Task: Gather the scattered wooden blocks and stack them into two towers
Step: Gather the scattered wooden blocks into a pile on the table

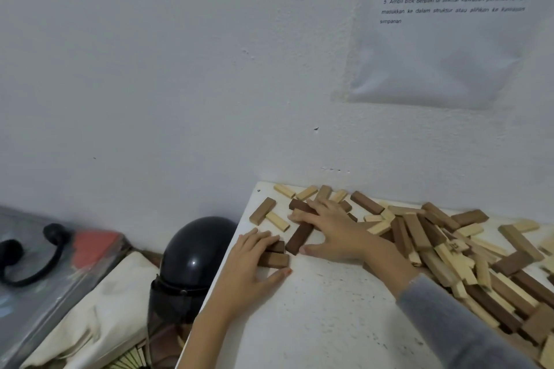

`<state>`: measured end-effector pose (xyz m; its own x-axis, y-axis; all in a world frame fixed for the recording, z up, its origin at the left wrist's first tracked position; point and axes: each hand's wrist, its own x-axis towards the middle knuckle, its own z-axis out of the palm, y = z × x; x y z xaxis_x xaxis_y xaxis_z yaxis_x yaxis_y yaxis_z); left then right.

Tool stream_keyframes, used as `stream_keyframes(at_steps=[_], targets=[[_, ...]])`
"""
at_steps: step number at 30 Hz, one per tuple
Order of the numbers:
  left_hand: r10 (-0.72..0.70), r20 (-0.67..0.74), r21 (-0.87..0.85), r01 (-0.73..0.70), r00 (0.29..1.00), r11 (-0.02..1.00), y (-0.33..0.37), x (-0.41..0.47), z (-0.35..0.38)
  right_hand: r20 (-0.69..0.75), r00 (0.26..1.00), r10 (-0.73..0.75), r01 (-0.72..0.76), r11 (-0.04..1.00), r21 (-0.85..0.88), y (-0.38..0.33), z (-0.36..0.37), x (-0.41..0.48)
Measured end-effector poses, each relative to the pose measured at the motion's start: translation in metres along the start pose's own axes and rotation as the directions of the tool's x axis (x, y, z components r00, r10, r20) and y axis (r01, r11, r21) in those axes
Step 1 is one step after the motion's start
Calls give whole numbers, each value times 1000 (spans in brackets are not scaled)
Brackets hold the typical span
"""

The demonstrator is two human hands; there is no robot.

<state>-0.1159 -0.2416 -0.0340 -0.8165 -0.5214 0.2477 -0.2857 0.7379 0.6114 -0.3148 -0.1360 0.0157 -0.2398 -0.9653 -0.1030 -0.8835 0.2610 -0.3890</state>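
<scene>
The left hand [248, 263] lies open near the left edge of the white table [314, 323]. Its fingers are laid flat on the near ends of two dark brown blocks [277, 257] that sit side by side, and its thumb stretches along the tabletop just below them. Just to the right, the right hand [332, 228] is also open and spread. Its fingers reach over a short dark block [299, 205] and the top of a long dark brown block [299, 238] that lies slanted, and its thumb tip sits just beside that block's lower end. Its grey sleeve [455, 329] crosses the lower right of the frame. Above and left of the hands, a mid-brown block [263, 210] and a pale block [277, 220] lie loose, with a few more strung along the far edge. To the right a heap of wooden blocks [434, 237], pale, mid-brown and dark, is tumbled together and fills the right side of the table out to the frame's edge. Bare tabletop lies below the hands, in the lower middle. The table's left edge runs diagonally down to the bottom of the frame, and the left hand's wrist overhangs it. The far edge meets a white wall [180, 69], which bears a printed sheet [434, 54] at upper right. Beyond the left edge and lower down sit a black helmet [195, 252], cream fabric [99, 317] and, blurred at far left, a black curved object [54, 234].
</scene>
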Motion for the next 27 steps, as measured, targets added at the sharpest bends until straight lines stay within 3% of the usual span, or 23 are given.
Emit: stream_keyframes(at_steps=[7,15,22,27], targets=[[-71,-166,-7,71,983,997,2,-7,1,-222,974,-49,43,999,-29,-5,27,-3],[-198,-236,-137,169,951,976,9,-18,-2,-333,943,12,-15,1000,-8,-9,42,-9],[-396,-338,-533,173,854,828,31,-29,0,-396,910,121,-12,964,267,-13,47,-17],[-460,-323,-672,142,827,727,52,-23,-3,-573,792,212,100,880,464,-24,30,-39]])
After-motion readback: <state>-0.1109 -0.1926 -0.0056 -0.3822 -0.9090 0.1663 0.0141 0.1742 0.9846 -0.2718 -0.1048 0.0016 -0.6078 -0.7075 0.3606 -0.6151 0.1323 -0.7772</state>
